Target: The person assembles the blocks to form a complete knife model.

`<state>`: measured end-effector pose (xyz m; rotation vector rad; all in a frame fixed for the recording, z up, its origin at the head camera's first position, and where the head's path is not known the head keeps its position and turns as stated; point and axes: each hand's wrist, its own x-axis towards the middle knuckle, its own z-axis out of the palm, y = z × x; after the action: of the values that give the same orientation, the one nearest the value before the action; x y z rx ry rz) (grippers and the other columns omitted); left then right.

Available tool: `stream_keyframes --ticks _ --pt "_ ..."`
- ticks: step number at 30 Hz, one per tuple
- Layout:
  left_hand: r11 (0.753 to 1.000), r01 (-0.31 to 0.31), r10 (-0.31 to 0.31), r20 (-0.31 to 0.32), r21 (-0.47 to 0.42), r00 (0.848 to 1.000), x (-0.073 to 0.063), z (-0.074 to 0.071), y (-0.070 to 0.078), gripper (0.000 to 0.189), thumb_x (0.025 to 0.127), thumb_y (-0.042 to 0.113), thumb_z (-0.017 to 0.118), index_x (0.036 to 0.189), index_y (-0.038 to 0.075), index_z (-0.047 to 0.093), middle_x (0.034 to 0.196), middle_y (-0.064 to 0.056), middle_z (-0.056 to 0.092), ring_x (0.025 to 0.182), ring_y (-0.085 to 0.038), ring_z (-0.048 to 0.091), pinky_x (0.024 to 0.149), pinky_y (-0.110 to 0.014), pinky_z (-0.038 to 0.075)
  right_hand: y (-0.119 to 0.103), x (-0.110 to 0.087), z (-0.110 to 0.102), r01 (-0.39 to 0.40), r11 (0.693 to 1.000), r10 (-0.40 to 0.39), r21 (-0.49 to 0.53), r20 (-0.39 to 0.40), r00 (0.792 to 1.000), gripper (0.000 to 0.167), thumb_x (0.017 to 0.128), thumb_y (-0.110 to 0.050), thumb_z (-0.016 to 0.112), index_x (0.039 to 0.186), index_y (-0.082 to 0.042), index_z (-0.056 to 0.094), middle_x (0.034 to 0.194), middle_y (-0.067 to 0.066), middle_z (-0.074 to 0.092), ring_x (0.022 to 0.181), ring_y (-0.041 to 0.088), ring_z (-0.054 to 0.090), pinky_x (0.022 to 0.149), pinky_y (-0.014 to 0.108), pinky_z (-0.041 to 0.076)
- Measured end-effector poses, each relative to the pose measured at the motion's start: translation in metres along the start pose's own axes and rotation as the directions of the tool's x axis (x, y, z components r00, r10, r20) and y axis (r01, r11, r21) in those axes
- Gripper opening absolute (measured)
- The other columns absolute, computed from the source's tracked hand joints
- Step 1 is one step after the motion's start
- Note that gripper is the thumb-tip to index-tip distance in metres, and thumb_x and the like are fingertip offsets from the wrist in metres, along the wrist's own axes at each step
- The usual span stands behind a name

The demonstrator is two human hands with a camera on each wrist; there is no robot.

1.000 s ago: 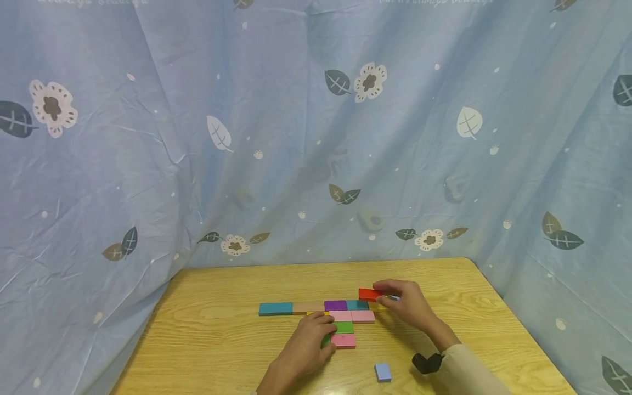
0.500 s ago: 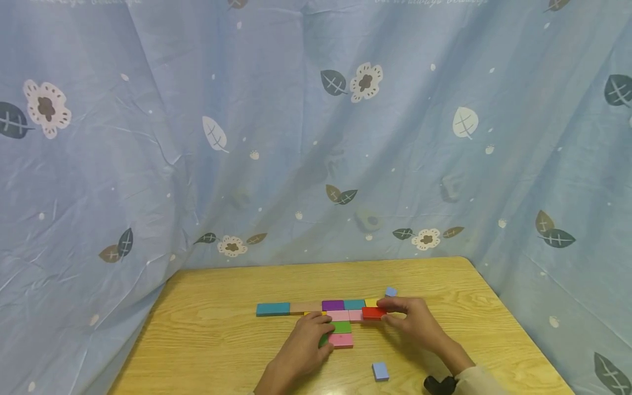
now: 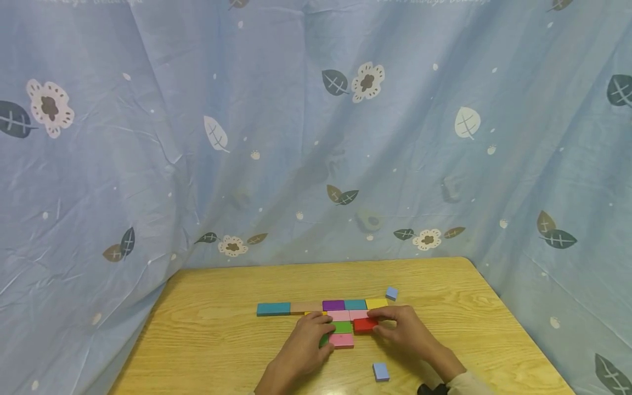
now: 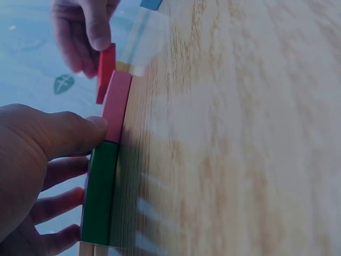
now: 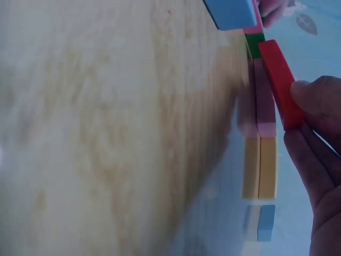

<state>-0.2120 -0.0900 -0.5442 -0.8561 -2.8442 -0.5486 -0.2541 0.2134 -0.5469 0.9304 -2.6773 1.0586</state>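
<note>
Between thumb and fingers my right hand [image 3: 406, 331] pinches a red block [image 3: 365, 325], just right of the light green block [image 3: 342, 327] and in front of the pink blocks [image 3: 338, 315]. In the right wrist view the red block [image 5: 279, 82] looks raised and tilted over the pink block [image 5: 265, 98]. My left hand [image 3: 307, 341] rests on the left side of the block layout, fingers spread. Its thumb touches the near pink block [image 4: 117, 104] in the left wrist view, beside a dark green block [image 4: 99, 192]. The hand hides part of the layout.
A back row runs from a long teal block [image 3: 274, 309] through tan [image 3: 305, 308], purple [image 3: 333, 305] and a second teal block [image 3: 355, 304] to yellow [image 3: 377, 303]. One small blue block [image 3: 391, 293] lies behind, another blue block [image 3: 381, 372] near the front. A patterned curtain [image 3: 316, 137] surrounds the table [image 3: 212, 351].
My right hand has carried the red block from above the back row toward me, and lately a little left, beside the light green block. The left hand has stayed in place.
</note>
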Motion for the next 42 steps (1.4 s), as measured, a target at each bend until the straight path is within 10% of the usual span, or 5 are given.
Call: stream_keyframes --ticks 10,42 --pt "1.0 -0.006 0.006 0.003 -0.005 1.0 0.0006 0.0009 0.0008 0.033 0.097 0.024 0.079 0.129 0.014 0.082 0.139 -0.002 0.076 0.137 -0.029 0.065 0.117 -0.052 0.054 -0.0032 -0.0008 0.0064 0.093 0.994 -0.094 -0.052 -0.018 0.995 0.029 0.09 -0.006 0.089 0.119 -0.006 0.084 0.109 0.001 0.085 0.102 0.015 0.08 0.089 0.035 0.069" --pt "1.0 -0.005 0.005 0.006 0.009 1.0 -0.0012 0.0016 0.0019 0.033 0.1 0.026 0.078 0.13 0.014 0.081 0.14 -0.003 0.075 0.139 -0.03 0.064 0.12 -0.052 0.052 -0.0005 0.0084 0.0087 0.03 0.996 -0.026 -0.085 0.052 0.998 0.032 0.089 -0.007 0.089 0.121 -0.009 0.083 0.115 0.0 0.084 0.104 0.014 0.08 0.091 0.038 0.069"
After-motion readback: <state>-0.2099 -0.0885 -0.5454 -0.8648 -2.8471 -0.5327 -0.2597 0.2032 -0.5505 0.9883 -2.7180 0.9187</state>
